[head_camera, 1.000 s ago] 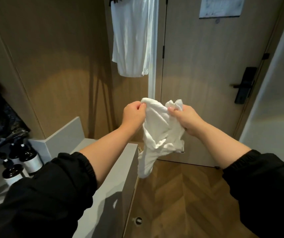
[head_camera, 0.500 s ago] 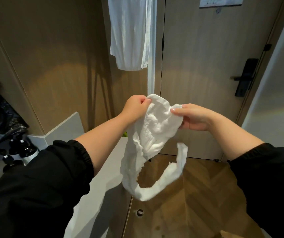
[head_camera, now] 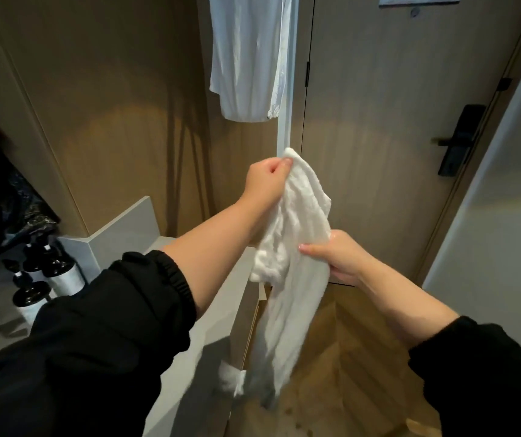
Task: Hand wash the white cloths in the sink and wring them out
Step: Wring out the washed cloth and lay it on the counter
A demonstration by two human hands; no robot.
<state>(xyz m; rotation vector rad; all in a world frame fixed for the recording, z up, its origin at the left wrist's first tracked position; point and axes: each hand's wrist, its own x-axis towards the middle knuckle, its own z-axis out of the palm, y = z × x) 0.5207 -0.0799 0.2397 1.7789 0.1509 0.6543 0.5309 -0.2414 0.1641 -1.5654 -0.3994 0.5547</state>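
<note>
A crumpled white cloth (head_camera: 297,234) hangs in the air in front of me, long and drooping toward the floor, its lower end blurred. My left hand (head_camera: 267,181) pinches its top corner, raised high. Lower down, my right hand (head_camera: 336,255) grips the cloth's right edge at its middle. Another white cloth (head_camera: 246,58) hangs from above against the wooden wall. The sink is out of view.
A grey counter (head_camera: 120,228) with a raised end panel stands at the left, with dark pump bottles (head_camera: 60,272) on it. A wooden door with a black handle (head_camera: 458,141) is ahead on the right. Herringbone wood floor (head_camera: 341,357) lies below.
The cloth has unfolded and now hangs long. My right hand slid down from the top edge to the middle of the cloth; my left hand stays at the top corner.
</note>
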